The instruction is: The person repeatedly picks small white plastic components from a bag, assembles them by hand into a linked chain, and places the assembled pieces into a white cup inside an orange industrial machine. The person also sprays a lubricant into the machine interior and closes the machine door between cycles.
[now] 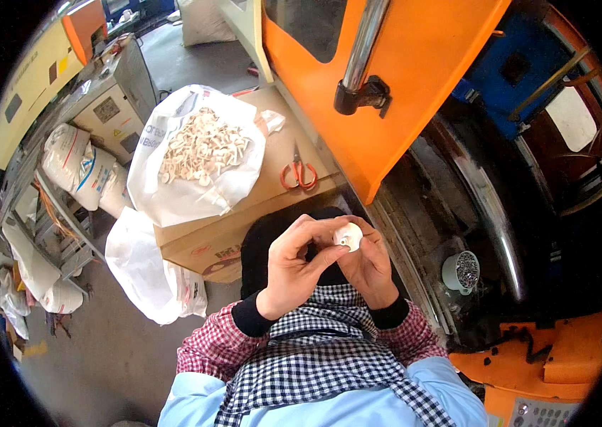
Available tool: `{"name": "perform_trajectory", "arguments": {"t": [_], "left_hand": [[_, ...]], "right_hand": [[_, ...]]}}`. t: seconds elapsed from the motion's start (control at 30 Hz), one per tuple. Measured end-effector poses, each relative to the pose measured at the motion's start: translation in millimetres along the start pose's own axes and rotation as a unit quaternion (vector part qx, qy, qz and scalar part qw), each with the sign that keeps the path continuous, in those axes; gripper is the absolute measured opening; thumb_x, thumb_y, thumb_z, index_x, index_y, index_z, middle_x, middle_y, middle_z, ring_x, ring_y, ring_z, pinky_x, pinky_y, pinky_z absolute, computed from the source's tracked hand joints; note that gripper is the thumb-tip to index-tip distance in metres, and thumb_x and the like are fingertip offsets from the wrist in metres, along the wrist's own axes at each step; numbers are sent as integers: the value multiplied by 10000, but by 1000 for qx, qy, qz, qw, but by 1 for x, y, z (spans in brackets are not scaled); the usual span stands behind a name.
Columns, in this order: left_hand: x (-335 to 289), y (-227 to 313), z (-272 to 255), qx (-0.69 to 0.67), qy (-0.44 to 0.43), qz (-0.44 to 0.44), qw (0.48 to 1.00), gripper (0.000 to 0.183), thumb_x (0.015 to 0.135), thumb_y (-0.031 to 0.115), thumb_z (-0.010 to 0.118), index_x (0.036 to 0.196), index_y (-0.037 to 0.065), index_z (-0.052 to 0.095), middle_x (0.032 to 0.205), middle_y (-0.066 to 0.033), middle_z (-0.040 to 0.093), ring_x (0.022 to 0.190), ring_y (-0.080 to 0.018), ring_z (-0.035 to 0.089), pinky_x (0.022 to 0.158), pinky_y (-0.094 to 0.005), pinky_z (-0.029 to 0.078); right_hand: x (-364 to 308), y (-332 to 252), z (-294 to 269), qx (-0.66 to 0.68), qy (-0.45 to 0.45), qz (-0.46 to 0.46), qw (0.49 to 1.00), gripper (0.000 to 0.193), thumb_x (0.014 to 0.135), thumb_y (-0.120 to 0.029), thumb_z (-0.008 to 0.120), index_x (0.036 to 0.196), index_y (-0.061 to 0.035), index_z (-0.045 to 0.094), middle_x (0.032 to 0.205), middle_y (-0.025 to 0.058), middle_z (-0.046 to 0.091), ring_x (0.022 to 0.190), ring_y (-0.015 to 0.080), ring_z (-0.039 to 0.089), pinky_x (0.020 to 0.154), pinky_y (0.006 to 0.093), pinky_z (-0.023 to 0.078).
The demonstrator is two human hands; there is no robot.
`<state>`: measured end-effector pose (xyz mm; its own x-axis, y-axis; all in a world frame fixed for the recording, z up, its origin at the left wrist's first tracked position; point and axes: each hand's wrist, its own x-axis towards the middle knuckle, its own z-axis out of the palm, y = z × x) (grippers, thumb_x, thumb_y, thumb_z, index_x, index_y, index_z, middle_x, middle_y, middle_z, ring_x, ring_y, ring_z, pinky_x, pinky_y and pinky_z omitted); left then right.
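Between my two hands, above my lap, is a small round white plastic part (350, 235) with a hole or stub on its face. My left hand (299, 257) pinches it from the left with thumb and forefinger. On the other side my right hand (373, 265) grips its edge, the fingers partly hidden behind it. Ahead and to the left, a white bag (150, 203) lies spread on a cardboard box (272, 206), heaped with many small cream-coloured pieces (205, 146). Red-handled scissors (298, 175) rest on the box, right of the bag.
An orange machine door (429, 78) with a metal handle bar (366, 50) rises ahead to the right. A white cup of metal bits (461, 273) stands on the machine ledge at right. Another white bag (141, 267) sits beside the box, and filled sacks (77, 167) lean at left.
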<state>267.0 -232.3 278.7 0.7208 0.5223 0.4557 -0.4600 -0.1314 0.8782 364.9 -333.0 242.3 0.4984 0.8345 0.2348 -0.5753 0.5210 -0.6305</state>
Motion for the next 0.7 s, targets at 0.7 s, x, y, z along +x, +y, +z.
{"name": "perform_trajectory", "arguments": {"t": [0.7], "left_hand": [[-35, -17, -14, -11, 77, -35, 996, 176, 866, -66, 523, 1034, -43, 567, 991, -90, 568, 905, -122, 561, 804, -245, 458]], "right_hand": [[-5, 20, 3, -337, -7, -128, 933, 435, 779, 39, 649, 1196, 39, 523, 1157, 158, 535, 1092, 251, 533, 909, 332, 451]]}}
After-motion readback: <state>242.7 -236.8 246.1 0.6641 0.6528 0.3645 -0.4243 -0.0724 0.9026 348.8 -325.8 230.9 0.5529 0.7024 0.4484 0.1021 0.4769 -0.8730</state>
